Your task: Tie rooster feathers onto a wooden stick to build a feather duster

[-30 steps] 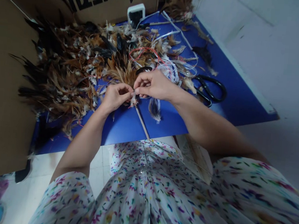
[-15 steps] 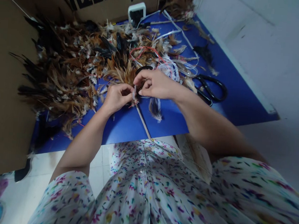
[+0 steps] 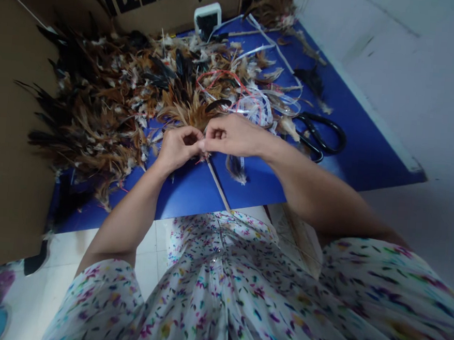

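My left hand (image 3: pixel 177 148) pinches the top of a thin wooden stick (image 3: pixel 218 187) where brown feathers (image 3: pixel 188 110) fan out from it. My right hand (image 3: pixel 235 135) is fingertip to fingertip with the left and grips a pale plastic strip (image 3: pixel 241 163) at the stick's top. A small grey feather (image 3: pixel 235 169) lies on the blue table (image 3: pixel 194 193) just below my right hand. The stick slants down toward my lap.
A big heap of brown, black and white feathers (image 3: pixel 99 104) covers the table's left and back. Black scissors (image 3: pixel 322 135) lie to the right. Loose white and red strips (image 3: pixel 251 99) tangle behind my hands. Cardboard boxes (image 3: pixel 11 139) stand left and behind, with a white device (image 3: pixel 207 19).
My right hand has dropped from a raised position down to meet the left at the stick's top. The left hand has stayed in place.
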Demonstrator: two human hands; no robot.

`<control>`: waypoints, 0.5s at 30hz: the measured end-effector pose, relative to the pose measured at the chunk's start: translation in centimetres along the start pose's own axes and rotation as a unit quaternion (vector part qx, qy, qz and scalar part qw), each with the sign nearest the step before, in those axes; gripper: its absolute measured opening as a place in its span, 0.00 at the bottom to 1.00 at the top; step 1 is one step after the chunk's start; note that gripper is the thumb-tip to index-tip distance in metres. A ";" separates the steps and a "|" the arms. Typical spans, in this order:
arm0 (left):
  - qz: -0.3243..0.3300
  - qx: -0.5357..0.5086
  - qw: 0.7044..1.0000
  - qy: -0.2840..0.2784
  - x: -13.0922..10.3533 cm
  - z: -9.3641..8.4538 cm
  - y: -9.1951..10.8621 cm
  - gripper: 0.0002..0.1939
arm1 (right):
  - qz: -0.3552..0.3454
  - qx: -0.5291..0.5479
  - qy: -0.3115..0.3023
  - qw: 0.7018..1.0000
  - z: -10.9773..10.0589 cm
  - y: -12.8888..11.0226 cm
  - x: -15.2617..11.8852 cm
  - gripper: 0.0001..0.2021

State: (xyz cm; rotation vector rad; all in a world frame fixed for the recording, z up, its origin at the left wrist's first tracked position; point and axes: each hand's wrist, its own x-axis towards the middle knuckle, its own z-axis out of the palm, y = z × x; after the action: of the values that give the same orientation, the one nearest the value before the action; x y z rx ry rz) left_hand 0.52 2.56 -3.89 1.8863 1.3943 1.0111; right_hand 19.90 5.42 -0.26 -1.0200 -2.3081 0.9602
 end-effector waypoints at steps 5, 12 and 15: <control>0.006 0.006 1.000 0.005 0.0 -0.1 -0.2 0.08 | -0.019 0.049 0.012 0.999 0.8 0.7 0.5 0.05; -0.047 -0.074 0.995 -0.037 0.1 0.0 0.4 0.10 | 0.056 0.216 0.057 0.973 0.6 1.5 1.4 0.07; -0.064 -0.105 0.991 -0.046 0.2 -0.1 0.4 0.11 | 0.086 0.259 0.048 0.961 0.4 1.0 1.3 0.09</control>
State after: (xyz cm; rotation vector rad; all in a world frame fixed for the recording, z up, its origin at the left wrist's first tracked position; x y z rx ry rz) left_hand 0.72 2.63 -3.44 1.6479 1.2849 0.9548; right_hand 19.31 6.75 -1.08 -1.0165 -1.7638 1.4496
